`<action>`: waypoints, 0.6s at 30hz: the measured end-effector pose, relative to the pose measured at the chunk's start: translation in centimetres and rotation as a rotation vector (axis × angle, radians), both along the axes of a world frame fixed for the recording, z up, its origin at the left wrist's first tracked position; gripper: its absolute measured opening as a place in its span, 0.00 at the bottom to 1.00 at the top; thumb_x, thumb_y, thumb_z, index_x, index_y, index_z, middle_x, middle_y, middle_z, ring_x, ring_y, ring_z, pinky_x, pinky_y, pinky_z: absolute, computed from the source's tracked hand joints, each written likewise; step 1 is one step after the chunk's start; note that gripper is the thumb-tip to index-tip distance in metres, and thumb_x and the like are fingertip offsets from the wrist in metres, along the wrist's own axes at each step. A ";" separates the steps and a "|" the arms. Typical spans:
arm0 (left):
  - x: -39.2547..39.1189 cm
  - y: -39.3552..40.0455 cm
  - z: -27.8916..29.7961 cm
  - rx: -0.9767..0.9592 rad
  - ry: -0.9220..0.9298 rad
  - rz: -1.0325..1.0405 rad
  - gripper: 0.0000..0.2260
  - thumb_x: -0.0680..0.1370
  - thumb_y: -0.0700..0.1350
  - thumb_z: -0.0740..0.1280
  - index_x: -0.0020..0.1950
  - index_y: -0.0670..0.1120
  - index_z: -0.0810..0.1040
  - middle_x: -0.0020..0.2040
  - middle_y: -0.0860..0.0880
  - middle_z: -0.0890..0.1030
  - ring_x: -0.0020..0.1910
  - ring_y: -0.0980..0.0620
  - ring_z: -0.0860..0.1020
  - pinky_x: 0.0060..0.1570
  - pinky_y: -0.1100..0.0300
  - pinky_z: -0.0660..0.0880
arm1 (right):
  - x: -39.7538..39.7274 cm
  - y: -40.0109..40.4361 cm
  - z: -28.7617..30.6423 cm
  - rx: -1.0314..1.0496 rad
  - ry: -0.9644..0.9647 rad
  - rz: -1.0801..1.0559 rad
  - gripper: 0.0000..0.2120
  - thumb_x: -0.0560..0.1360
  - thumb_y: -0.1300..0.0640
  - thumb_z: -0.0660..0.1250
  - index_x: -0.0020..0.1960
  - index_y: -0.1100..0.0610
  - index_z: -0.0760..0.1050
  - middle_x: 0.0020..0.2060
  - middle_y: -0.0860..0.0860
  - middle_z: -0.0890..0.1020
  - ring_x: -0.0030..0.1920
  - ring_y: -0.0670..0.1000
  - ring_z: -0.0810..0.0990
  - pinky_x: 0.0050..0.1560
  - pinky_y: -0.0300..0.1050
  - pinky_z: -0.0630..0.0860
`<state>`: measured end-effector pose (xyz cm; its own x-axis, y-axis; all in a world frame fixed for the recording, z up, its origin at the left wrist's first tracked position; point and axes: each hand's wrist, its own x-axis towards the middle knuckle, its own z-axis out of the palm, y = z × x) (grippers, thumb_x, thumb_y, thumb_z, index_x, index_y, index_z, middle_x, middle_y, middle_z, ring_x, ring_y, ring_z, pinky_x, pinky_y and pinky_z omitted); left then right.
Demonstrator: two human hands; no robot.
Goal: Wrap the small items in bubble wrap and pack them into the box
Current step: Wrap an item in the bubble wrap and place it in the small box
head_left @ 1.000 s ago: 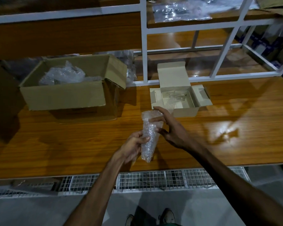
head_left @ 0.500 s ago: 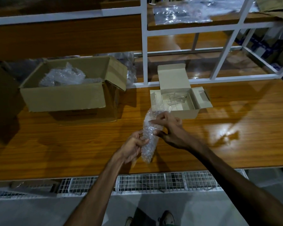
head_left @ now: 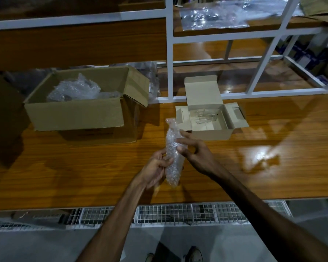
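— What are the fingers doing?

— The left hand (head_left: 155,167) has its fingers (head_left: 164,162) curled round the lower half of a bubble-wrapped bundle (head_left: 172,156), gripping it from the left side. The right hand (head_left: 195,154) meets the bundle higher up: its thumb and fingers (head_left: 180,141) are bent and touch the wrap on the right side. Whether they pinch it or only rest there, I cannot tell.

— How does the bundle sit?

— Nearly upright, held above the desk (head_left: 254,167), its twisted top end leaning a little left. What is inside the wrap cannot be made out.

— And the box for packing?

— A small open carton (head_left: 210,132) stands on the desk just beyond the right hand, lid flap raised at the back, side flaps spread. Something clear lies inside it, too faint to name.

— Anything else nearby?

— To the left, a larger cardboard box (head_left: 74,114) sits open on the desk with crumpled bubble wrap (head_left: 74,90) in it. Behind both runs a white metal frame (head_left: 169,53) carrying wooden shelves; a clear plastic sheet (head_left: 214,17) lies on the upper right shelf. Along the near edge of the desk there is a wire mesh tray (head_left: 178,212), and below it the grey floor with the toes of the person's shoes (head_left: 194,254).
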<state>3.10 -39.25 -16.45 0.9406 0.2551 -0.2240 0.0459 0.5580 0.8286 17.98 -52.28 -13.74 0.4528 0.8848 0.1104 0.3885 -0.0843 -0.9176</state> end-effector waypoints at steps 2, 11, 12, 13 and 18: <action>0.0 0.1 -0.1 -0.016 -0.008 0.007 0.20 0.83 0.31 0.59 0.76 0.38 0.69 0.64 0.39 0.82 0.62 0.42 0.82 0.56 0.51 0.82 | -0.3 0.3 -0.6 0.020 -0.053 -0.064 0.26 0.78 0.37 0.65 0.67 0.53 0.80 0.71 0.48 0.77 0.70 0.46 0.76 0.65 0.61 0.78; -0.4 0.8 -0.2 0.065 0.008 0.005 0.23 0.80 0.34 0.65 0.76 0.40 0.70 0.67 0.37 0.80 0.64 0.38 0.80 0.60 0.47 0.81 | 0.3 0.5 -0.5 -0.072 -0.214 -0.009 0.34 0.76 0.29 0.61 0.79 0.34 0.58 0.62 0.41 0.79 0.65 0.46 0.77 0.71 0.67 0.64; -0.3 0.9 -0.2 0.074 0.009 0.000 0.24 0.80 0.34 0.65 0.77 0.39 0.70 0.68 0.36 0.80 0.64 0.38 0.80 0.61 0.46 0.81 | 0.5 0.5 -0.4 -0.113 -0.262 0.009 0.35 0.75 0.25 0.57 0.80 0.34 0.58 0.65 0.45 0.79 0.65 0.47 0.75 0.71 0.63 0.61; -0.3 0.9 -0.2 0.079 0.012 -0.003 0.24 0.80 0.34 0.65 0.77 0.39 0.69 0.68 0.36 0.80 0.64 0.38 0.80 0.61 0.47 0.81 | 0.6 0.5 -0.3 -0.155 -0.307 0.027 0.37 0.73 0.22 0.53 0.79 0.34 0.59 0.66 0.48 0.78 0.65 0.49 0.74 0.71 0.60 0.60; -0.3 0.7 -0.1 0.057 0.004 0.009 0.24 0.79 0.34 0.65 0.76 0.40 0.70 0.66 0.38 0.81 0.64 0.38 0.80 0.61 0.47 0.81 | 1.1 0.9 0.4 -0.194 -0.365 0.043 0.36 0.72 0.24 0.54 0.73 0.41 0.73 0.61 0.45 0.74 0.64 0.49 0.70 0.69 0.56 0.58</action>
<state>2.84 -38.53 -16.56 0.9375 0.2759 -0.2121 0.0442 0.5101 0.8590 19.07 -51.35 -13.33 0.3772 0.9221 0.0864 0.6923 -0.2187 -0.6877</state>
